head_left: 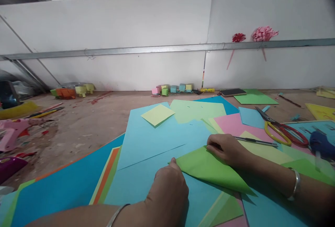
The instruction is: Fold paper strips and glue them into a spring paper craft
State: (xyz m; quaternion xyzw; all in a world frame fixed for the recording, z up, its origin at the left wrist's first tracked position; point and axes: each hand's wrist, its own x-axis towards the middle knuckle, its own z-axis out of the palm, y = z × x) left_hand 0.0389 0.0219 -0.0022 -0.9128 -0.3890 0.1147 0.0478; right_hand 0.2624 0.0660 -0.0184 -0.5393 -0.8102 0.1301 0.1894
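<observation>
A green paper sheet (pixel 209 169), folded into a triangle, lies on light blue sheets (pixel 151 139) in front of me. My left hand (pixel 169 188) is closed, its thumb tip pressing the green paper's left corner. My right hand (pixel 226 148) rests with curled fingers on the paper's upper edge, pressing the fold down. Both wrists wear a silver bangle.
Coloured sheets cover the table; a small yellow square (pixel 157 114) lies further back. Red-and-yellow scissors (pixel 281 129), a thin metal tool (pixel 258 142) and a blue glue gun (pixel 323 145) are at the right. A phone (pixel 232 92), small paper boxes (pixel 172 88) and paper flowers (pixel 263 34) stand by the wall.
</observation>
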